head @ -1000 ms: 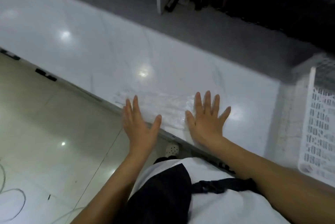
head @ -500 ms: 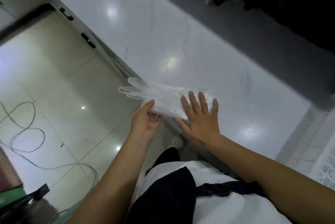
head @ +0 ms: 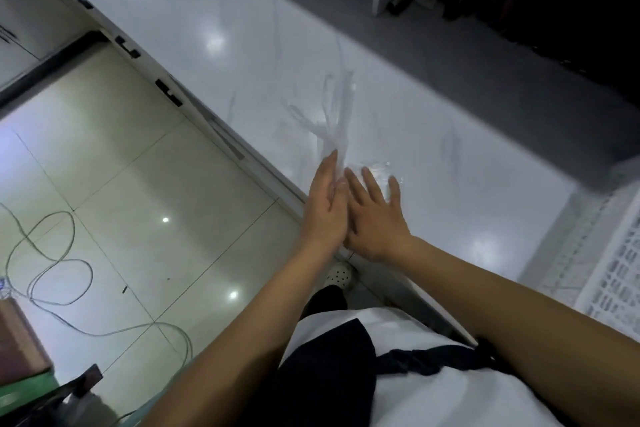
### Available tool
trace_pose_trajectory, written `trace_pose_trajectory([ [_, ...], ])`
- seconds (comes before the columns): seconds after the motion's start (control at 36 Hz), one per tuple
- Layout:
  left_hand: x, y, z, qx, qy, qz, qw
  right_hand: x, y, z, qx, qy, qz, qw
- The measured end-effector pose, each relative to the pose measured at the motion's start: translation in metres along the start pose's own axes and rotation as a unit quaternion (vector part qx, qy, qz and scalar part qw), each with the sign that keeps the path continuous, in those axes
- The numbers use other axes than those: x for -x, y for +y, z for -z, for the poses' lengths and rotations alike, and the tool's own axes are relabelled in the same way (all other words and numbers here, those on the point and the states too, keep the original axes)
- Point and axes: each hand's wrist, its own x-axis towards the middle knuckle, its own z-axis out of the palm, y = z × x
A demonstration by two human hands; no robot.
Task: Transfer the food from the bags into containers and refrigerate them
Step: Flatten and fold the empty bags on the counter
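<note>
left hand (head: 323,205): over the near edge of the bench, fingers straight and pointing far, edge-on to the camera; a clear plastic glove (head: 337,115) rises from its fingertips, so it seems to pinch the glove's cuff, but the grip itself is blurred
right hand (head: 375,213): just right of the left hand and touching it along the side, fingers spread and straight, palm down; crinkled clear plastic shows at its fingertips; whether the fingers are inside the plastic or only resting on it I cannot tell
plastic glove: thin, see-through, motion-blurred; its loose part stands up and streams toward the far side above the bench, its lower end meets both hands
bench (head: 214,11): glossy white with faint grey veining, runs diagonally from far left to near right, ceiling lights reflected on it
basket (head: 616,274): white perforated plastic, on the bench at the right edge, well apart from the hands
floor (head: 114,163): pale glossy tiles left of the bench
cable (head: 52,271): grey, looped on the floor at left
shoe (head: 341,276): white with holes, on the floor under the bench edge, below the hands
food bags, containers: not seen in this view
</note>
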Motion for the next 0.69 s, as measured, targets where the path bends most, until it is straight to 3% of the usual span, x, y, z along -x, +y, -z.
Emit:
trace_pose_trajectory([
  [0.11, -0.002, -0.004, -0.009, -0.134, -0.025, -0.045, 0.99, 0.022, 0.016, 0.0, 0.002, 0.002, -0.001, 1.0],
  [0.31, 0.001, -0.021, -0.014, -0.263, -0.084, -0.139, 0.951, 0.044, 0.024, 0.004, -0.007, -0.01, -0.002, 1.0],
  [0.56, -0.002, -0.043, 0.003, -0.302, -0.132, -0.266, 0.906, 0.076, 0.047, 0.01, -0.028, 0.007, -0.083, 0.996],
  [0.69, -0.001, -0.051, 0.008, -0.312, -0.18, -0.324, 0.875, 0.083, 0.051, 0.009, -0.077, 0.066, -0.2, 0.975],
])
